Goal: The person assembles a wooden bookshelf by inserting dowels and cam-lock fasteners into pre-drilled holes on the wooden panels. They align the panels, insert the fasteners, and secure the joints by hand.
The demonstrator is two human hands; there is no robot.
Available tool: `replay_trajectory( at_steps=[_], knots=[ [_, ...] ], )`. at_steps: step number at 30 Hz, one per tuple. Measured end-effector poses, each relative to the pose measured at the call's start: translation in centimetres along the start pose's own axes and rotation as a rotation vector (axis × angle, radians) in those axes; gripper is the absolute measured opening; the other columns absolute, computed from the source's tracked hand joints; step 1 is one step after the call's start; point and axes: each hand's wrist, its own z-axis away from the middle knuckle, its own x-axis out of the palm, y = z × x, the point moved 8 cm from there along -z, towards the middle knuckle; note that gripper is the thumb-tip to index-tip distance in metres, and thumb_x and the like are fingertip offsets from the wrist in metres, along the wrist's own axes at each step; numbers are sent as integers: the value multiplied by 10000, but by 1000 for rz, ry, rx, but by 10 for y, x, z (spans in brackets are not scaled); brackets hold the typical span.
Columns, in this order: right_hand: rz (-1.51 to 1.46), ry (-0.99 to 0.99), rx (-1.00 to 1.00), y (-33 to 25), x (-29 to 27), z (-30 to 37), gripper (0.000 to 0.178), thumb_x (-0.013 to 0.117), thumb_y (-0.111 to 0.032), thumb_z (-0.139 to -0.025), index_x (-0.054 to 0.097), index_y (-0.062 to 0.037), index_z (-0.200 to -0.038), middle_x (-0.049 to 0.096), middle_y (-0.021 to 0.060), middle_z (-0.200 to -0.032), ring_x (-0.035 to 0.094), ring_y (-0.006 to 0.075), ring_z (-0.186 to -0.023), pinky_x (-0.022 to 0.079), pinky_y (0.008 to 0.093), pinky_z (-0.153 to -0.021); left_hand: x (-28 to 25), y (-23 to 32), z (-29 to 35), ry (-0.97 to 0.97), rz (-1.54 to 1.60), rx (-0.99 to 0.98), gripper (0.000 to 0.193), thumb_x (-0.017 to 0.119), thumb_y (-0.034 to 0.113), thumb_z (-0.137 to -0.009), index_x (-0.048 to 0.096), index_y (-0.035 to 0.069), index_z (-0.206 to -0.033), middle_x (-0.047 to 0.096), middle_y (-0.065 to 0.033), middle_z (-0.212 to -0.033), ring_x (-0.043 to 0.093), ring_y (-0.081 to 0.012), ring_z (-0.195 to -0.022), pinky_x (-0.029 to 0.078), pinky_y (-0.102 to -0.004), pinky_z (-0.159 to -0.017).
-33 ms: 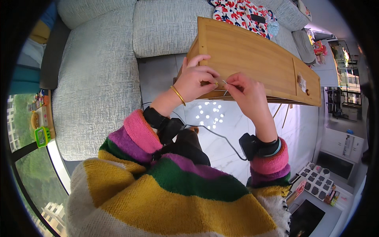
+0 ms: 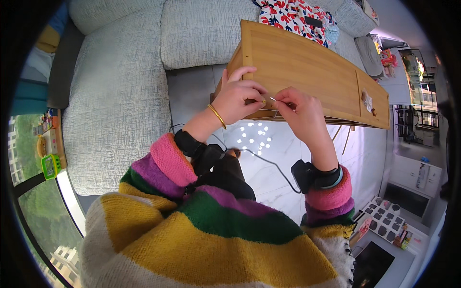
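My left hand [image 2: 237, 100] rests on the near left corner of a wooden furniture panel [image 2: 297, 62], its upper fingers over the edge. Its thumb and index finger pinch a small brass-coloured piece [image 2: 263, 102], mostly covered by the fingertips. Just to the right, my right hand [image 2: 298, 109] pinches a thin metal rod [image 2: 273, 99] that looks like a hex key. The rod's tip points left at the brass-coloured piece, with a small gap between them. A second bit of thin metal shows below the right fingers; whether it belongs to the same rod, I cannot tell.
A small clear plastic bag [image 2: 367, 100] lies on the panel's right end beside a small brown object. A grey sofa [image 2: 117, 96] stands left and behind, with a patterned cloth [image 2: 293, 19] and a phone [image 2: 313, 22] on it. A black cable [image 2: 269, 164] hangs between my wrists.
The metal rod has turned slightly in my right fingers, and its lower end shows at a different angle. Both hands stay in nearly the same place.
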Motion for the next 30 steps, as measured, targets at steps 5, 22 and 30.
replay_trajectory(
  at_steps=[5, 22, 30],
  knots=[
    [148, -13, -136, -14, 3, -6, 87, 615, -76, -762, 643, -37, -834, 640, 130, -776, 611, 316, -693, 487, 366, -611, -1, 5, 1, 8, -38, 18, 59, 709, 149, -692, 652, 136, -698, 644, 71, -972, 353, -262, -1245, 118, -641, -978],
    [714, -327, -504, -42, 37, -19, 73, 570, -44, -720, 633, -70, -747, 622, 130, -692, 616, 311, -675, 494, 398, -607, 1, 1, 0, -35, -27, -35, 78, 722, 138, -694, 665, 152, -746, 614, 81, -984, 335, -254, -1259, 104, -628, -995],
    [398, -362, -216, -32, 21, -34, 59, 594, -71, -727, 610, -62, -783, 612, 130, -667, 606, 326, -663, 478, 411, -607, 3, 0, 0, -6, -28, -22, 38, 696, 194, -709, 667, 174, -724, 620, 113, -929, 352, -237, -1244, 107, -692, -951]
  ],
)
